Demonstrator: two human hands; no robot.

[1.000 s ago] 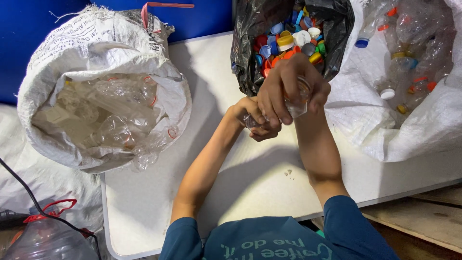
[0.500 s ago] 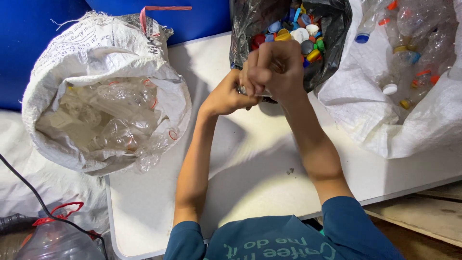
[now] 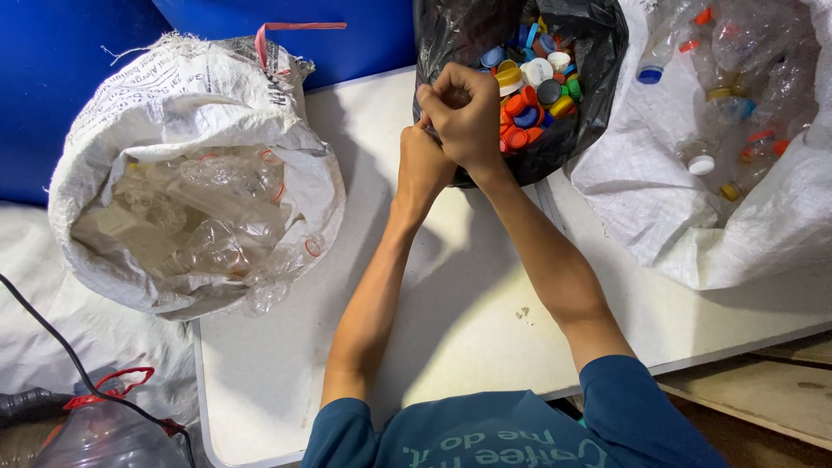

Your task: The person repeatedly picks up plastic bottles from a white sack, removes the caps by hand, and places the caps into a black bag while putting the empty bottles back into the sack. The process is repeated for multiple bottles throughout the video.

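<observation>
- Landmark: the black bag of caps (image 3: 598, 43), standing open at the far edge of the white table (image 3: 451, 329).
- Change: a second ago both hands were low over the bare table, short of the black bag, and a clear bottle showed between them. They have since risen to the bag's near rim, and the bottle no longer shows.
- Right hand (image 3: 468, 113): closed into a tight fist directly over the near rim of the black bag, knuckles up. What it grips is hidden (possibly a small cap; I cannot tell).
- Left hand (image 3: 422, 165): pressed up under the right hand, touching it, fingers curled shut. Its contents are also concealed.
- Judgement: the work in hand appears to have moved to the mouth of the black bag, where loose caps collect.
- Count: three bags on or about the table. One black bag; one white woven sack (image 3: 195, 208) to its left, holding crushed clear bottles without caps; one white sack (image 3: 728, 191) to its right, holding bottles with caps on.
- Caps in the black bag: many, in red, blue, yellow, white and green (too crowded for an exact count).
- One more clear bottle bundle (image 3: 95, 433) lies far left of the black bag, below the table edge, with a black cable (image 3: 52, 334) across it.
</observation>
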